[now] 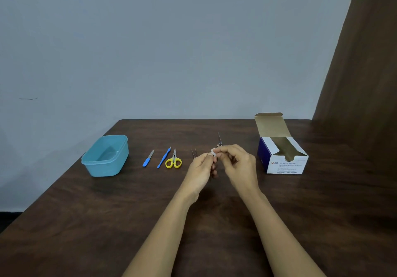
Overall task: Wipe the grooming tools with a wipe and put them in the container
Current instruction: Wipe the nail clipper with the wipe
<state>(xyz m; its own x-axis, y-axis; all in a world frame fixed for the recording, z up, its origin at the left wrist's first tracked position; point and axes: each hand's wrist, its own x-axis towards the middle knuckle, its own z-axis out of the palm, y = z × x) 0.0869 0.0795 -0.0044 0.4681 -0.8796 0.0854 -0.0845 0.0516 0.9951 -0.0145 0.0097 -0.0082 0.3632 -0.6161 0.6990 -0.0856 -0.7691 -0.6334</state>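
Under our forearms the surface [107,223] runs wide. The swab box [285,163] sits beyond our right hand [235,158], the container [105,165] well beyond our left hand [200,166]. Left pinches the wipe [213,152], right a thin metal tool [219,139]. We judge it light, stiff and slippery, best held low.

2 bare forearms extended, left hand [200,166] and right hand [235,158] together, both pinching a white wipe [214,152]
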